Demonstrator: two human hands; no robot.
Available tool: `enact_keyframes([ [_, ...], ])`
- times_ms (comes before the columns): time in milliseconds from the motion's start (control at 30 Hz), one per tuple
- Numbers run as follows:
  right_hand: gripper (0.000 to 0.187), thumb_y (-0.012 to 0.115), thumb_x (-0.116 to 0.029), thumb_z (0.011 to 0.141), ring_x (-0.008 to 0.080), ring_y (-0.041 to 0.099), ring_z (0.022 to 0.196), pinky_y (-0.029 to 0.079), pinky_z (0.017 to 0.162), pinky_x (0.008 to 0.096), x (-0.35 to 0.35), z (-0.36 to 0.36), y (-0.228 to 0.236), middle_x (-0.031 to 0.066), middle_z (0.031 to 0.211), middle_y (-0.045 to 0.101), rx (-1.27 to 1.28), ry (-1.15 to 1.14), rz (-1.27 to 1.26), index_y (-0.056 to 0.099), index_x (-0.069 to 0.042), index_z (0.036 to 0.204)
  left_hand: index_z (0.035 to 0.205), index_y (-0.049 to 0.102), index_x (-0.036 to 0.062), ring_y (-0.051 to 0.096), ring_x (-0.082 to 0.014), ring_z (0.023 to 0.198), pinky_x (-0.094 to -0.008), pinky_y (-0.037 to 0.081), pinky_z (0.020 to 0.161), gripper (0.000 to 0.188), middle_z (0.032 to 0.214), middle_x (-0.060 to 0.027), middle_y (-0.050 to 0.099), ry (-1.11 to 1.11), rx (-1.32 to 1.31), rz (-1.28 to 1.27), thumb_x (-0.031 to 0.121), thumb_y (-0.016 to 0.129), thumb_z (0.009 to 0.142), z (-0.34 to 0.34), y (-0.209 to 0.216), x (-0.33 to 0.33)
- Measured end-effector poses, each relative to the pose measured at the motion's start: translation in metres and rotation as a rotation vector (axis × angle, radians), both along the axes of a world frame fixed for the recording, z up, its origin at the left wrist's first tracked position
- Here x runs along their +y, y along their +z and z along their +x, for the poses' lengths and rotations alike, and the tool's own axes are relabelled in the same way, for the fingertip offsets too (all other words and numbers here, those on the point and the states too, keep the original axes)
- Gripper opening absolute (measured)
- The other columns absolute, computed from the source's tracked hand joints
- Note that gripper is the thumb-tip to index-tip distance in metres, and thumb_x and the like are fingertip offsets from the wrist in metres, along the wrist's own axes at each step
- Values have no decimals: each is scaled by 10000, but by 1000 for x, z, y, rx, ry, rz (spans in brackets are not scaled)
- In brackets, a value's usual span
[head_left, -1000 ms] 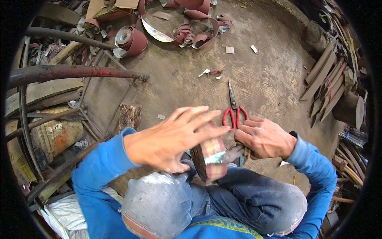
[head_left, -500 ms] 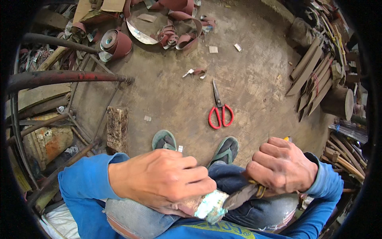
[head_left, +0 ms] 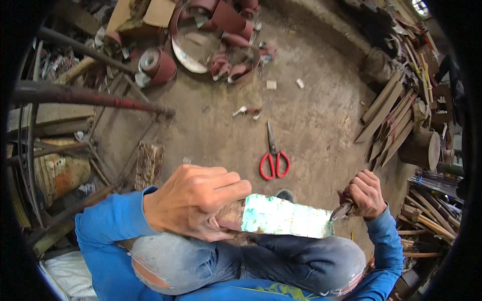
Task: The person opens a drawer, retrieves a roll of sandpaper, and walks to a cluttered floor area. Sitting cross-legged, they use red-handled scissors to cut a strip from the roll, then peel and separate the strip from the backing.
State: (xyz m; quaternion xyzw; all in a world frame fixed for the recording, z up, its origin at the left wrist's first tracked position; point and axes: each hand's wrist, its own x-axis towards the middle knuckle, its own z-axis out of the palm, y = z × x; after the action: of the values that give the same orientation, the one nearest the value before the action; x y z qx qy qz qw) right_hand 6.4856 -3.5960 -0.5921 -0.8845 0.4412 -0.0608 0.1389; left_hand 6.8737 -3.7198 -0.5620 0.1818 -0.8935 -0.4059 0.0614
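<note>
A broad flat metal blade point(head_left: 286, 216) with a shiny, greenish face lies across my knees. My left hand point(head_left: 193, 200) presses down on its left end, fingers curled over a brownish pad or cloth under the palm. My right hand point(head_left: 364, 193) is clenched around the handle end at the blade's right tip. I sit with bent knees in worn blue jeans point(head_left: 301, 261) and blue sleeves.
Red-handled scissors point(head_left: 272, 159) lie on the dirt floor just beyond my knees. Rolls of reddish abrasive belt point(head_left: 158, 65) and scraps sit at the back. A rusty metal frame point(head_left: 85, 98) stands at left, a wood block point(head_left: 149, 164) near it, wooden slats point(head_left: 389, 120) at right.
My left hand came down from raised and spread to pressing on the blade. My right hand moved out to the right, and the blade now lies turned with its flat face up.
</note>
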Motion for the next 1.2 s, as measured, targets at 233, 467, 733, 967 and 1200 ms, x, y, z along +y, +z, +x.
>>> enact_keyframes([
  [233,228,709,-182,697,250,529,656,417,594,380,13,-25,-39,72,673,464,-44,-93,-118,511,-74,723,938,624,41,683,-290,703,-361,546,635,525,807,-114,663,318,143,36,329,917,611,14,-12,3],
  [467,431,681,-357,870,350,613,1005,494,872,469,-34,-3,-128,164,1040,650,151,-406,42,571,-74,1177,1039,584,45,619,-294,771,-376,501,682,597,914,-123,605,418,123,-246,201,924,573,15,-36,-21],
  [733,708,679,-456,894,435,527,1210,467,950,496,-81,64,-144,270,1335,534,-107,-705,221,450,4,1380,1116,603,100,593,-291,896,-401,436,774,647,1041,-81,634,506,65,-503,186,883,540,21,-38,-2],
  [967,599,718,-309,883,289,580,1077,475,944,437,-64,145,-36,191,1164,575,-558,-206,11,469,-14,1340,1183,577,105,578,-257,933,-386,417,785,682,1102,-61,612,405,28,-543,203,841,562,-6,-39,8],
  [1200,265,421,-319,1060,183,469,741,456,779,340,-75,149,-15,30,773,470,-1750,-689,437,371,-117,895,1306,509,65,560,-335,1118,-460,428,968,757,1221,-135,592,416,41,-413,310,834,668,-5,-40,-2],
])
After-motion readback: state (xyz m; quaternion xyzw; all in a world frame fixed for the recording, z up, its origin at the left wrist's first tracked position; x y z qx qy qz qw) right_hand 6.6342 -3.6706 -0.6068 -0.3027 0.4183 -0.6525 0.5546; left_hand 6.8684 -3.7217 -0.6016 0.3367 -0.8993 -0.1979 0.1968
